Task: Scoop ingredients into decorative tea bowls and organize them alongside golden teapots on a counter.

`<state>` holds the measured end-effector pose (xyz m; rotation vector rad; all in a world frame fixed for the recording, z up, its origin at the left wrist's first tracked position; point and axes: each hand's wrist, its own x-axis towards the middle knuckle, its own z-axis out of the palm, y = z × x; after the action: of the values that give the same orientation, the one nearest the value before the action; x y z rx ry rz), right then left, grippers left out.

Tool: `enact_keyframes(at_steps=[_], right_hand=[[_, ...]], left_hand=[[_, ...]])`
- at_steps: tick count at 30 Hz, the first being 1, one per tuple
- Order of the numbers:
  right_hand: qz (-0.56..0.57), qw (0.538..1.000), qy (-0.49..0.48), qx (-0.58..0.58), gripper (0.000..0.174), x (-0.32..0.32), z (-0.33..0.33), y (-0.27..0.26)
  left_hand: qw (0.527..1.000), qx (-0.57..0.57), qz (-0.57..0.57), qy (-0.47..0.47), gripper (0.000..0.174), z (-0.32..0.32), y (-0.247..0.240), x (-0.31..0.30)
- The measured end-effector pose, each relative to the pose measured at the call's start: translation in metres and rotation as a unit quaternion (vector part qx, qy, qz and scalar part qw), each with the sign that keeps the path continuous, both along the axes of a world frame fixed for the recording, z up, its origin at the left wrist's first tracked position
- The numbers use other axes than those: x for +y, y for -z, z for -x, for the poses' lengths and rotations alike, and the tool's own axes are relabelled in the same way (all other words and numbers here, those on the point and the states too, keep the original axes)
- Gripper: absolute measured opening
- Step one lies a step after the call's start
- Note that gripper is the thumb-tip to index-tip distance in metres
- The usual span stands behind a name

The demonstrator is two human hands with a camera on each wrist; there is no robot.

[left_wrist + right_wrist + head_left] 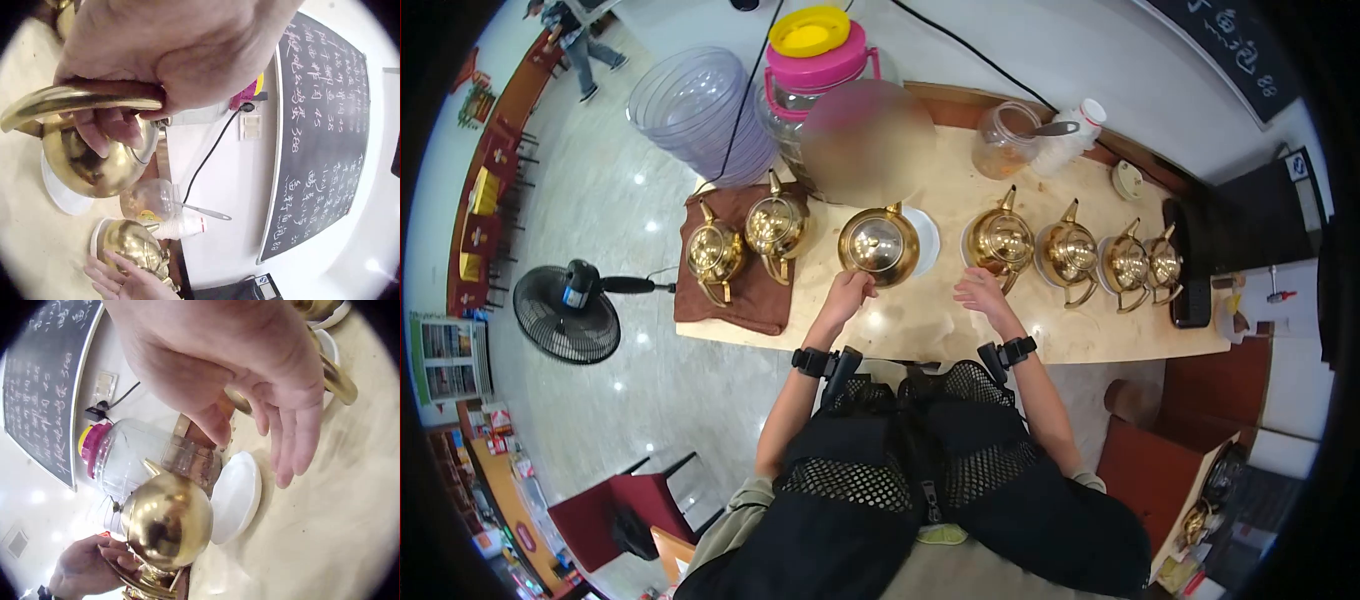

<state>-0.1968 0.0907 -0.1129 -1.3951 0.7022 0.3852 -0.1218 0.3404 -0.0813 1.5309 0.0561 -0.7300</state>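
Observation:
My left hand [850, 297] grips the curved handle of a gold teapot [878, 250], its fingers wrapped round the handle in the left wrist view. The teapot overlaps the left side of a white dish [927, 243]; in the right wrist view that shallow dish [240, 499] sits beside the pot's round body [169, 522]. My right hand [983, 292] holds nothing, with fingers extended and slightly spread over the table. Just beyond it stands another gold teapot [1003, 240] on a white dish.
Several gold teapots [1068, 250] line the right side on white dishes. Two more [714, 250] stand on a brown cloth [750, 312] at left. Behind are a pink-lidded jar [818, 65], stacked clear basins [700, 110], a smaller jar [1000, 145] and white cups [1065, 145]. A fan [568, 312] stands left.

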Motion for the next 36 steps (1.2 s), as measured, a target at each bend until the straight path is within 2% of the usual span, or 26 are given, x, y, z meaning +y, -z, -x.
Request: enact_keyframes(at_steps=[4, 11, 16, 19, 25, 28, 31, 34, 36], right_hand=[[0.021, 0.999, 0.009, 0.022, 0.034, 0.003, 0.010, -0.015], [-0.017, 0.999, 0.041, -0.031, 0.026, -0.006, 0.047, -0.019], [-0.016, 0.988, 0.148, -0.029, 0.021, -0.009, 0.088, -0.024], [-0.003, 0.977, 0.212, -0.022, 0.021, -0.010, 0.116, -0.030], [0.016, 0.955, 0.294, 0.024, 0.022, -0.009, 0.167, -0.034], [0.013, 0.954, 0.300, 0.010, 0.023, -0.029, 0.183, -0.032], [0.027, 0.949, 0.313, -0.018, 0.024, -0.053, 0.175, -0.033], [0.073, 0.944, 0.320, -0.040, 0.025, -0.097, 0.155, -0.051], [0.119, 0.944, 0.301, -0.065, 0.025, -0.134, 0.141, -0.068]], left_hand=[[0.999, 0.027, 0.020, -0.008, 0.020, -0.012, 0.002, -0.030], [1.000, 0.020, 0.009, -0.016, 0.022, -0.016, 0.013, -0.055], [0.999, 0.025, 0.021, 0.006, 0.021, -0.016, 0.024, -0.062], [0.999, 0.020, 0.022, -0.019, 0.020, -0.016, 0.042, -0.066], [0.998, -0.006, 0.049, 0.024, 0.026, -0.013, 0.035, -0.066], [0.997, -0.018, 0.055, 0.042, 0.031, -0.012, 0.037, -0.062], [0.994, -0.093, -0.006, 0.065, 0.034, -0.007, 0.027, -0.055], [0.993, -0.111, -0.034, 0.022, 0.034, -0.003, 0.030, -0.043], [0.991, -0.125, -0.053, -0.012, 0.033, 0.002, 0.007, -0.044]])
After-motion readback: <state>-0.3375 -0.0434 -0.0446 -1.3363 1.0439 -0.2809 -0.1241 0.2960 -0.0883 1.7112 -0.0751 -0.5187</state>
